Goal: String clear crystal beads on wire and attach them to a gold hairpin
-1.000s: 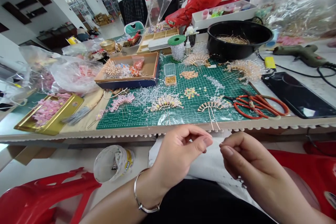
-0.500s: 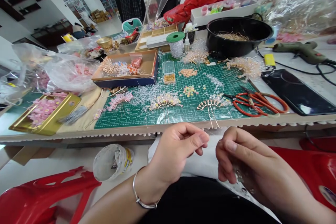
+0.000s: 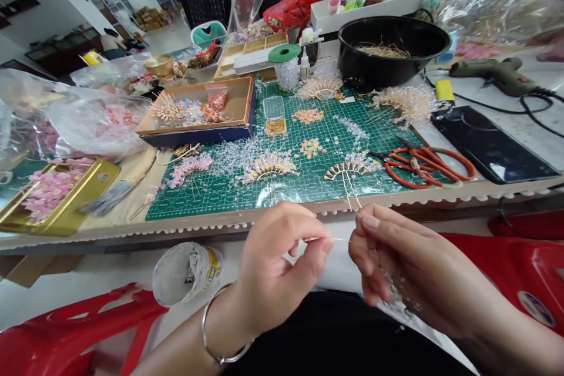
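My left hand point(image 3: 282, 264), with a silver bangle on its wrist, pinches a thin gold-coloured wire point(image 3: 337, 239) between thumb and forefinger. Its tip points toward my right hand point(image 3: 396, 252). That hand is closed too, thumb against forefinger, on a thin wire with clear beads point(image 3: 399, 294) hanging below the palm; the fingers hide part of it. Both hands are above my lap, at the table's front edge. Just beyond them, a gold hair comb point(image 3: 346, 171) with clear beads and a pink-and-yellow beaded comb point(image 3: 269, 170) lie on the green cutting mat point(image 3: 220, 200).
Red-handled pliers point(image 3: 427, 167) and a black phone point(image 3: 493, 144) lie to the right. Behind are a black basin point(image 3: 392, 70), a spool point(image 3: 285, 67) and a cardboard box point(image 3: 198, 129). A gold tin point(image 3: 70, 211) holds pink flowers. Below stands a white bucket point(image 3: 176, 276) beside a red stool point(image 3: 88, 329).
My left hand has turned and drawn slightly left and down, with its wire now showing. The right hand has shifted slightly left and up. The view has swung a little to the right.
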A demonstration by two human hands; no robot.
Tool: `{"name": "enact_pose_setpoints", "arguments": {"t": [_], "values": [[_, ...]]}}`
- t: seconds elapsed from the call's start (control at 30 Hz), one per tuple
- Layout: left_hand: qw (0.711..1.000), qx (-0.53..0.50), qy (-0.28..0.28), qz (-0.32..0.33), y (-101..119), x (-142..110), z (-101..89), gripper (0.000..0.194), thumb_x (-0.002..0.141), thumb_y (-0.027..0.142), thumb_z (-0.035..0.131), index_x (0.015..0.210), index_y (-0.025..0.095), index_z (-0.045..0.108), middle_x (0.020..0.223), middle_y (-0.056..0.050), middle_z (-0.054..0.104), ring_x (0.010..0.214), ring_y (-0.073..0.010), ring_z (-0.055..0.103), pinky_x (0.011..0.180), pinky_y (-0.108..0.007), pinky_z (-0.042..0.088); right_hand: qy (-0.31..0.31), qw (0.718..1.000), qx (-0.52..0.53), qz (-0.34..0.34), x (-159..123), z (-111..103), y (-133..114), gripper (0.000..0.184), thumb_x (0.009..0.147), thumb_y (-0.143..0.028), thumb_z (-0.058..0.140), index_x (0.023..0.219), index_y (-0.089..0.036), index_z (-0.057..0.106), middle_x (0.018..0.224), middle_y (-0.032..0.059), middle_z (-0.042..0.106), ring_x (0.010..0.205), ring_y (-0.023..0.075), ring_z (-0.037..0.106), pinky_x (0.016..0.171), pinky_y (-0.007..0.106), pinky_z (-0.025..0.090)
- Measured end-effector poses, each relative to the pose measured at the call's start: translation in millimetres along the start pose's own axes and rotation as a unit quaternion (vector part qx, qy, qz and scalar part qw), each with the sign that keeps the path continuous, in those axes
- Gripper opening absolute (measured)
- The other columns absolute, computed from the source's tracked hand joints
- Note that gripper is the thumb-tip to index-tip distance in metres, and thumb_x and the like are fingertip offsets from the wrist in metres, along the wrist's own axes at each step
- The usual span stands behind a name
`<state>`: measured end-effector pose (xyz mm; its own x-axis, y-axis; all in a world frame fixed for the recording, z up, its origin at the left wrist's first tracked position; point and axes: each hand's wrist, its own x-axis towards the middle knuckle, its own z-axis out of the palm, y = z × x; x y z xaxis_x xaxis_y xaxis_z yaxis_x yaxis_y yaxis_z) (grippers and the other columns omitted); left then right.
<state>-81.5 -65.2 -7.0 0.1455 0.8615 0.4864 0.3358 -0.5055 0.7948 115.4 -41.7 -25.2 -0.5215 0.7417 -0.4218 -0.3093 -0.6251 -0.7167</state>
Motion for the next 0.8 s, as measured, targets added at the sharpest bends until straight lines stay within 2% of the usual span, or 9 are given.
{"name": "enact_pose_setpoints", "arguments": {"t": [0.07,0.13,0.37,0.53,0.67,0.73,0.8], "values": [[0.996,0.041,-0.012,0.074,3,3,-5.8,0.014,0.087,0.007,0.067,0.096,0.017,0.067,0.089,-0.002,0.065,0.085,-0.0121,0.063,0.074,-0.024,0.051,-0.013,1.000,-0.016,0.007,1,-2,-2,0.029,0.099,-0.044,0.060,0.081,-0.022,0.055,0.067,-0.0019,0.067,0.044,0.0114,0.060,0.049,0.027,0.056],[0.993,0.067,-0.027,0.097,5,4,-9.2,0.015,0.087,0.006,0.067,0.098,0.016,0.067,0.095,-0.003,0.066,0.091,-0.0122,0.065,0.081,-0.023,0.053,-0.026,0.999,-0.026,0.015,1,-2,-4,0.029,0.099,-0.044,0.060,0.081,-0.021,0.055,0.069,-0.0010,0.069,0.045,0.0122,0.061,0.049,0.028,0.056],[0.991,0.069,-0.078,0.084,9,1,-10.5,0.016,0.090,0.008,0.062,0.102,0.018,0.062,0.111,-0.007,0.074,0.099,-0.0143,0.070,0.083,-0.022,0.058,-0.066,0.994,-0.073,0.039,-2,1,-9,0.036,0.096,-0.052,0.062,0.081,-0.020,0.056,0.070,-0.0032,0.066,0.048,0.0097,0.062,0.050,0.022,0.052],[0.990,0.056,-0.084,0.099,9,1,-12.4,0.014,0.089,0.009,0.064,0.100,0.018,0.063,0.104,-0.005,0.075,0.092,-0.0123,0.072,0.083,-0.020,0.058,-0.084,0.992,-0.038,0.087,-4,-5,-10,0.034,0.087,-0.052,0.073,0.086,-0.020,0.062,0.062,-0.0054,0.057,0.046,0.0067,0.050,0.049,0.020,0.050],[0.989,0.038,-0.099,0.102,8,3,-10.4,0.013,0.089,0.010,0.064,0.099,0.019,0.064,0.101,-0.005,0.076,0.088,-0.0118,0.072,0.082,-0.020,0.058,-0.102,0.985,-0.062,0.123,-6,-14,-7,0.036,0.080,-0.050,0.081,0.084,-0.017,0.068,0.060,-0.0052,0.053,0.047,0.0055,0.046,0.049,0.019,0.046],[0.989,0.033,-0.103,0.103,7,5,-8.2,0.011,0.089,0.012,0.065,0.098,0.019,0.064,0.100,-0.005,0.076,0.085,-0.0115,0.072,0.082,-0.020,0.058,-0.094,0.986,-0.079,0.112,-7,-18,-5,0.035,0.078,-0.047,0.084,0.084,-0.018,0.067,0.061,-0.0055,0.051,0.050,0.0057,0.046,0.049,0.017,0.040],[0.989,0.032,-0.103,0.100,6,6,-4.9,0.008,0.090,0.014,0.065,0.096,0.019,0.065,0.099,-0.006,0.075,0.083,-0.0120,0.072,0.080,-0.021,0.059,-0.079,0.990,-0.090,0.074,-9,-22,-3,0.033,0.080,-0.047,0.083,0.083,-0.020,0.064,0.061,-0.0069,0.048,0.050,0.0049,0.039,0.046,0.015,0.033]]}}
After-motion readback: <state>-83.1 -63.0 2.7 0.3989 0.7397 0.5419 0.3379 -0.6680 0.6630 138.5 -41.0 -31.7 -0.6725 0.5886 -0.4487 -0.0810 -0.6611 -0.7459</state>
